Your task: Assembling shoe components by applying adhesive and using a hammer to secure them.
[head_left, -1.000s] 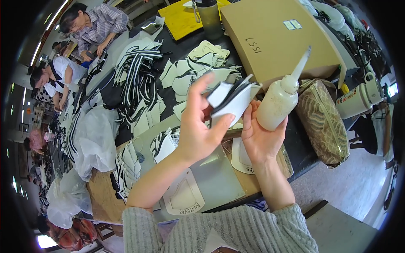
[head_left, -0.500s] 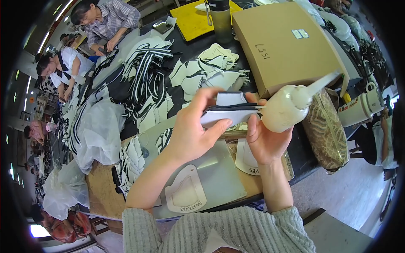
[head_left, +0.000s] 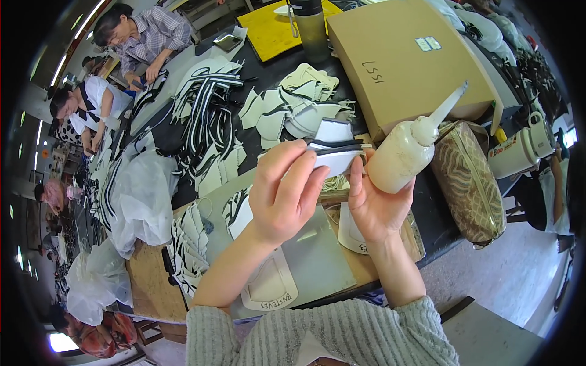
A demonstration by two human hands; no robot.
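My left hand [head_left: 282, 194] is closed, its fingertips pinching a small white piece with black edging [head_left: 337, 160] that is folded or layered. The far end of this piece reaches my right fingertips. My right hand [head_left: 384, 210] grips a translucent, cream-coloured squeeze bottle [head_left: 400, 157] against the palm, its long thin nozzle pointing up and to the right. Below my hands, a pale shaped template [head_left: 273, 283] lies on a grey sheet [head_left: 317, 250], and a second template [head_left: 353, 229] is partly covered by my right hand.
White cut pieces [head_left: 299, 107] and black-and-white strips [head_left: 210, 104] are heaped on the dark table. A cardboard box [head_left: 397, 61], a patterned pouch [head_left: 467, 186] and a white flask [head_left: 519, 152] stand right. Plastic bags [head_left: 143, 195] lie left. Two people work at the far left.
The squeeze bottle has tipped more upright, its nozzle swinging upward. My left hand has turned over, its fingers now bunched on the near side of the white piece.
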